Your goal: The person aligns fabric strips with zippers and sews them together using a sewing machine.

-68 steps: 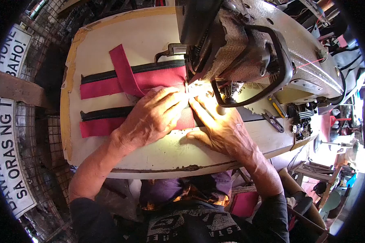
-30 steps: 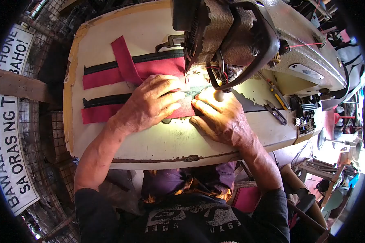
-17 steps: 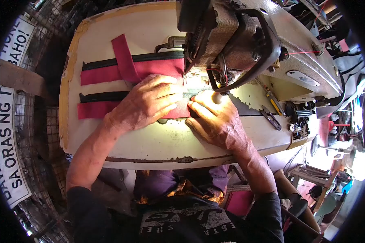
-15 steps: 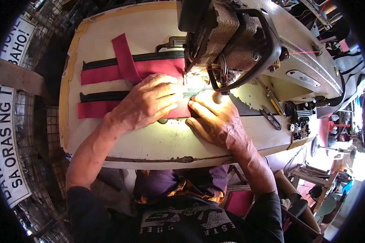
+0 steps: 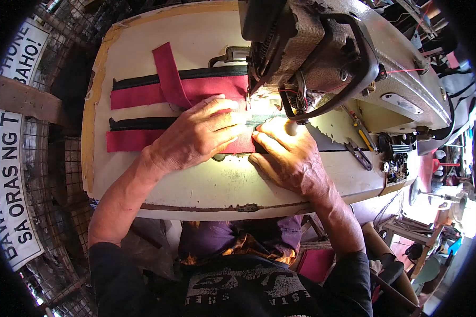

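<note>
Red fabric strips (image 5: pixel 135 141) with dark zippers (image 5: pixel 143 124) lie across the sewing machine's bed. My left hand (image 5: pixel 198 132) rests palm down on the red fabric, its fingers extended and slightly bent, left of the needle area. My right hand (image 5: pixel 288 156) is closed at the fabric's right edge, with thumb and forefinger on the zipper end; its other fingers are tucked together. Above both hands stands the sewing machine head (image 5: pixel 288 53), whose lamp glare washes out the spot by the needle. A loose red strip (image 5: pixel 170 74) crosses the upper piece at an angle.
Right of my hands lie a yellow-handled screwdriver (image 5: pixel 363 134) and a pair of dark thread snips (image 5: pixel 359 156). A bobbin winder (image 5: pixel 396 164) sits at the table's right end. Signs (image 5: pixel 10 195) hang on wire mesh at left. Red fabric (image 5: pixel 316 264) lies below the table.
The whole view has shifted slightly, so the table and machine appear a little further right. My hands keep nearly the same pose on the fabric.
</note>
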`<act>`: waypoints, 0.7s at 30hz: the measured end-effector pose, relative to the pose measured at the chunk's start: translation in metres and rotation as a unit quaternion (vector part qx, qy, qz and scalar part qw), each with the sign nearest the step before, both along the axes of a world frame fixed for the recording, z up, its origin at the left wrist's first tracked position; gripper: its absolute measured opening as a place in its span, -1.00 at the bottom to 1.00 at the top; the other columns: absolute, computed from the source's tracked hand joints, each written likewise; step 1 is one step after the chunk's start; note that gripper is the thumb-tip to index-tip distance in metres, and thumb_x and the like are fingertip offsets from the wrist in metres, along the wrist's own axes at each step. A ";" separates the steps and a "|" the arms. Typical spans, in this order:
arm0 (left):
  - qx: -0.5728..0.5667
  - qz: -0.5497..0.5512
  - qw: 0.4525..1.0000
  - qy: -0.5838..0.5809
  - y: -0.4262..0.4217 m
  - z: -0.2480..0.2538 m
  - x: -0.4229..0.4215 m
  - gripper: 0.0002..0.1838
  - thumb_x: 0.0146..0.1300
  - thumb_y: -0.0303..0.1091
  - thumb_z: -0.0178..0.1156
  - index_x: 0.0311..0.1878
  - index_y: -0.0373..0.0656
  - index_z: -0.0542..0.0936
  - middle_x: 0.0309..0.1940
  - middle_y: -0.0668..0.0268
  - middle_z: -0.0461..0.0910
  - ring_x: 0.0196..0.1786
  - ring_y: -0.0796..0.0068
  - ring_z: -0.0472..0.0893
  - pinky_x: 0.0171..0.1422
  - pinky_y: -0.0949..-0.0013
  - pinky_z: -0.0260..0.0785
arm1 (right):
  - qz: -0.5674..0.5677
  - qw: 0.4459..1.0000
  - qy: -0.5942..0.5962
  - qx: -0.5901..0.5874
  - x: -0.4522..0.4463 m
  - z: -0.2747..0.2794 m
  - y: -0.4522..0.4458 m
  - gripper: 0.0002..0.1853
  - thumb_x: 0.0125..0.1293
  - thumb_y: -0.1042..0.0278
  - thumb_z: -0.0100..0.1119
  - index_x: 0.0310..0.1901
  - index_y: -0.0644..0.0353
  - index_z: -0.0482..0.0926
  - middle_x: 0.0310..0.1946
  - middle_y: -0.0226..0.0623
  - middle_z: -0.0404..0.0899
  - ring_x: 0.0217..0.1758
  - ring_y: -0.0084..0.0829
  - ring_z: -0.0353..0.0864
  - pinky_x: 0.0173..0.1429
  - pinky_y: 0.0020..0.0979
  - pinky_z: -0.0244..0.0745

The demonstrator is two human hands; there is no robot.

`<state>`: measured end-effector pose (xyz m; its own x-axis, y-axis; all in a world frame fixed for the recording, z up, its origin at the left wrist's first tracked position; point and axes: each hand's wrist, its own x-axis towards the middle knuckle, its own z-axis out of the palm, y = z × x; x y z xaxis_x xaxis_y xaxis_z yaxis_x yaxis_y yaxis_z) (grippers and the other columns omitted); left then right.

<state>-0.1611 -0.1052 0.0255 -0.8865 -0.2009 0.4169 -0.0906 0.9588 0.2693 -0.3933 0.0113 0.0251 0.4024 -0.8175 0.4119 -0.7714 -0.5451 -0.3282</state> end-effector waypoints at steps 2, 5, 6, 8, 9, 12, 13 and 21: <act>-0.007 0.004 1.000 -0.002 0.001 0.000 0.000 -0.65 0.09 -0.49 0.37 -0.02 -0.34 0.71 0.15 0.15 0.67 0.35 0.08 0.57 0.46 0.06 0.52 | -0.001 1.000 0.000 -0.002 0.000 0.002 0.000 -0.59 0.23 0.21 0.47 0.02 0.24 0.61 -0.02 -0.16 0.63 0.00 -0.12 0.64 0.05 -0.11 0.53; -0.014 0.005 1.000 -0.002 0.001 0.003 -0.001 -0.64 0.09 -0.50 0.35 0.00 -0.34 0.71 0.16 0.14 0.66 0.36 0.07 0.57 0.47 0.07 0.51 | 0.004 1.000 0.006 0.004 0.000 0.001 -0.001 -0.60 0.23 0.20 0.47 0.01 0.24 0.61 -0.02 -0.16 0.63 0.00 -0.12 0.64 0.05 -0.11 0.53; -0.011 0.003 1.000 -0.002 0.001 0.003 0.000 -0.65 0.09 -0.50 0.34 0.00 -0.34 0.71 0.16 0.14 0.66 0.36 0.07 0.57 0.47 0.07 0.51 | 0.003 1.000 0.006 -0.003 0.000 0.000 0.000 -0.59 0.23 0.19 0.47 0.01 0.24 0.61 -0.03 -0.16 0.63 -0.01 -0.12 0.64 0.05 -0.11 0.53; -0.009 0.002 1.000 -0.006 0.000 0.002 0.001 -0.65 0.10 -0.51 0.33 0.00 -0.34 0.71 0.16 0.14 0.66 0.36 0.07 0.56 0.47 0.07 0.50 | 0.000 1.000 0.004 -0.017 0.001 -0.002 0.000 -0.59 0.24 0.17 0.47 0.00 0.23 0.62 -0.03 -0.16 0.64 -0.01 -0.12 0.64 0.05 -0.11 0.53; -0.009 0.003 1.000 -0.012 0.000 0.000 0.001 -0.65 0.10 -0.51 0.33 0.00 -0.35 0.71 0.16 0.14 0.66 0.37 0.06 0.56 0.47 0.07 0.50 | 0.001 1.000 0.006 -0.010 0.002 -0.002 0.000 -0.59 0.25 0.16 0.46 0.01 0.23 0.62 -0.03 -0.16 0.64 -0.01 -0.12 0.64 0.05 -0.12 0.53; -0.006 -0.012 1.000 -0.011 -0.004 0.000 0.001 -0.65 0.11 -0.52 0.32 0.01 -0.35 0.70 0.16 0.12 0.65 0.38 0.06 0.55 0.48 0.07 0.49 | -0.003 1.000 0.020 0.003 0.000 0.003 0.001 -0.57 0.25 0.14 0.48 0.03 0.22 0.63 -0.01 -0.17 0.65 0.02 -0.13 0.64 0.08 -0.11 0.54; -0.004 -0.020 1.000 -0.008 -0.005 0.000 0.000 -0.65 0.11 -0.52 0.32 0.01 -0.36 0.70 0.16 0.12 0.65 0.39 0.06 0.54 0.48 0.07 0.49 | -0.007 1.000 0.027 0.001 -0.001 0.005 0.002 -0.57 0.23 0.15 0.50 0.03 0.22 0.65 0.00 -0.18 0.65 0.04 -0.14 0.65 0.11 -0.10 0.54; 0.002 -0.034 0.999 -0.010 -0.017 -0.005 0.000 -0.72 0.13 -0.54 0.32 -0.06 -0.41 0.70 0.14 0.10 0.65 0.38 0.03 0.54 0.50 0.05 0.48 | -0.329 0.933 0.076 -0.127 -0.119 0.081 0.098 -0.60 0.42 0.29 0.15 0.24 0.14 0.66 0.22 -0.20 0.66 0.36 -0.21 0.58 0.47 -0.14 0.42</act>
